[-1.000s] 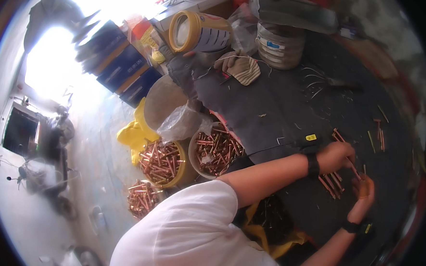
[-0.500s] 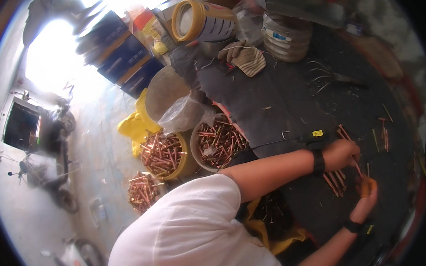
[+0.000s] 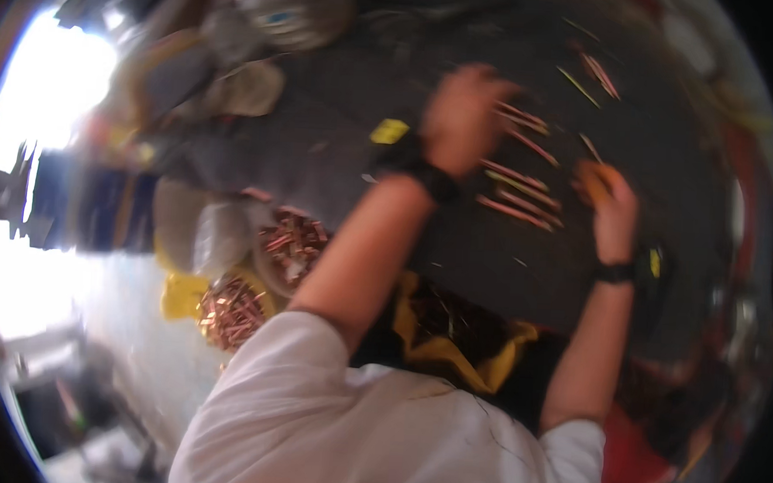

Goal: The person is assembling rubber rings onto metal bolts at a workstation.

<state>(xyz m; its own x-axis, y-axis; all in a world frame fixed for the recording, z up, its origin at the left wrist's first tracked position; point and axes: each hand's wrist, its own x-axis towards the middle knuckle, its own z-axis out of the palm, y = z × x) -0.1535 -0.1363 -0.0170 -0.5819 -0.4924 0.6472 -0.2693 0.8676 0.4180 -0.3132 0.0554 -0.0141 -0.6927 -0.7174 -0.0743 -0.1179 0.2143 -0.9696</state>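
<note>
On the dark cloth-covered surface, several long, thin copper-coloured bolts (image 3: pixel 517 209) lie roughly side by side between my hands. My left hand (image 3: pixel 467 119), with a black band at its wrist, is over the far left ends of this row; motion smears its fingers, so their grip is hidden. To the right of the row is my right hand (image 3: pixel 614 205), with an orange cover on its fingers. Its fingers are closed at the end of a single thin bolt (image 3: pixel 590 147), which points away from me.
Farther off lie more loose bolts (image 3: pixel 600 76) and a thin greenish stick (image 3: pixel 578 86). A yellow-labelled dark tool (image 3: pixel 390 131) is left of my left wrist. Buckets heaped with bolts (image 3: pixel 230 312) stand at left. A yellow-edged dark bag (image 3: pixel 467 364) is near my body.
My hands, close together on one bolt before, are now apart on either side of the row. The whole view has swung, shifting the buckets and surface left.
</note>
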